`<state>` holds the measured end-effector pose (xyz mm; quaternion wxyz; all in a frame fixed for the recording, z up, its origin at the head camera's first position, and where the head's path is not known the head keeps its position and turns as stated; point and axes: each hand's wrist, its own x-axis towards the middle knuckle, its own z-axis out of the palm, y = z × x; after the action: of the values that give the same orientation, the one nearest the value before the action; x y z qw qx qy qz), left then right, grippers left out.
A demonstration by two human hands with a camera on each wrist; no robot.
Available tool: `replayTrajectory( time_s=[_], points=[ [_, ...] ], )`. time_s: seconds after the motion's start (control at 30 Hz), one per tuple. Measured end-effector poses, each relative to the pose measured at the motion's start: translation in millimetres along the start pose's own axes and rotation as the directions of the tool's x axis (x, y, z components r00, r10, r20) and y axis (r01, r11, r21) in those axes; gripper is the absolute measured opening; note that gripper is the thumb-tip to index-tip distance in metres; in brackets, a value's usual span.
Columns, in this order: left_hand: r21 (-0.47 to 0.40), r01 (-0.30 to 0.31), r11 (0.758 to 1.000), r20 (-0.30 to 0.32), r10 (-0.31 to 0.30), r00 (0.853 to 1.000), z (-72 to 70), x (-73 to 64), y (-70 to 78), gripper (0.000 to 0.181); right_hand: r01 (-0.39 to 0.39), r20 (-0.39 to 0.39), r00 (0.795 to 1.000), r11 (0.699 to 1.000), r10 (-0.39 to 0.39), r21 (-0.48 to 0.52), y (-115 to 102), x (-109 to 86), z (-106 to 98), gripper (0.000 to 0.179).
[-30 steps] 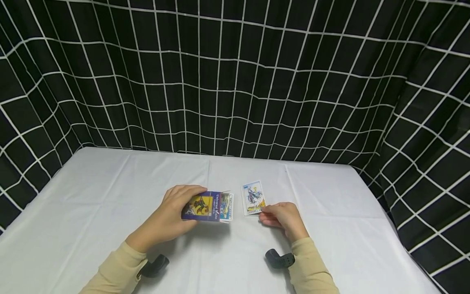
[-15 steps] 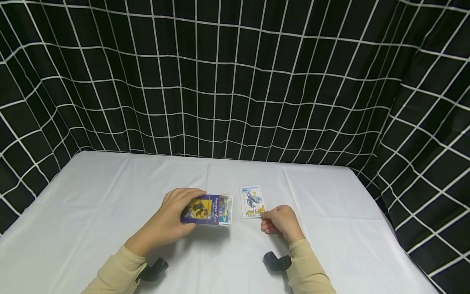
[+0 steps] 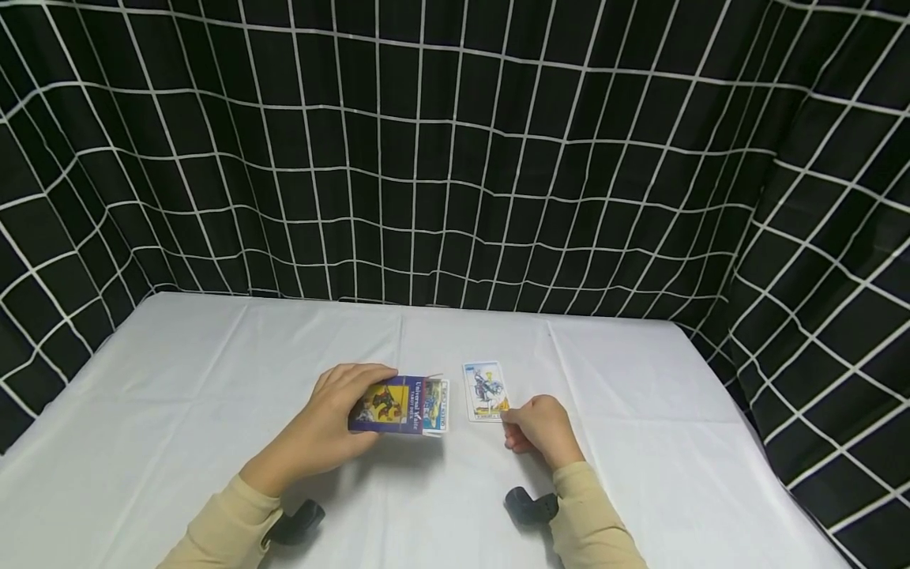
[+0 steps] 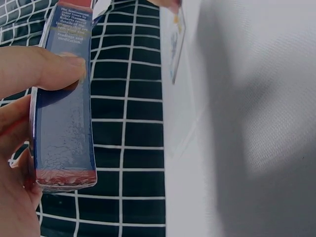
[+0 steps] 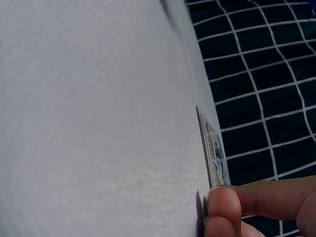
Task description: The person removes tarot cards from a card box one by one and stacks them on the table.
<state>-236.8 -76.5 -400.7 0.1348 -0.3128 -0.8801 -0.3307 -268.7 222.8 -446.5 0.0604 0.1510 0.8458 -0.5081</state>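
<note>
My left hand (image 3: 334, 415) grips a purple tarot card box (image 3: 387, 405), its thumb along the narrow side and its fingers around the far side. In the left wrist view, that box (image 4: 66, 118) is held up off the table. Cards (image 3: 437, 405) stick out of the open right end, between raised flaps. To the right, a picture card (image 3: 486, 390) lies face up at the table, low over the cloth. My right hand (image 3: 543, 427) pinches its lower right corner between thumb and fingers. From the right wrist, the card (image 5: 216, 148) shows nearly edge-on, close against the cloth.
A white cloth covers the table (image 3: 213, 379). Behind and at both sides hangs a black curtain (image 3: 426, 158) with a white grid. Dark camera mounts sit under both wrists, the left mount (image 3: 302, 521) and the right mount (image 3: 529, 506).
The right hand has shifted slightly left and the card has come down flatter towards the cloth, still pinched. The left hand and box stay nearly still; the head view tilted a little.
</note>
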Motion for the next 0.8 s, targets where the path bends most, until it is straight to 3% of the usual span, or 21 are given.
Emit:
replayTrajectory(
  time_s=[0.8],
  points=[
    [0.000,-0.005,1.000,0.004,0.005,1.000,2.0,-1.3,-3.2,0.072,-0.004,-0.011,1.000,0.994,0.003,-0.107,-5.2,-2.7,1.5,0.015]
  ],
)
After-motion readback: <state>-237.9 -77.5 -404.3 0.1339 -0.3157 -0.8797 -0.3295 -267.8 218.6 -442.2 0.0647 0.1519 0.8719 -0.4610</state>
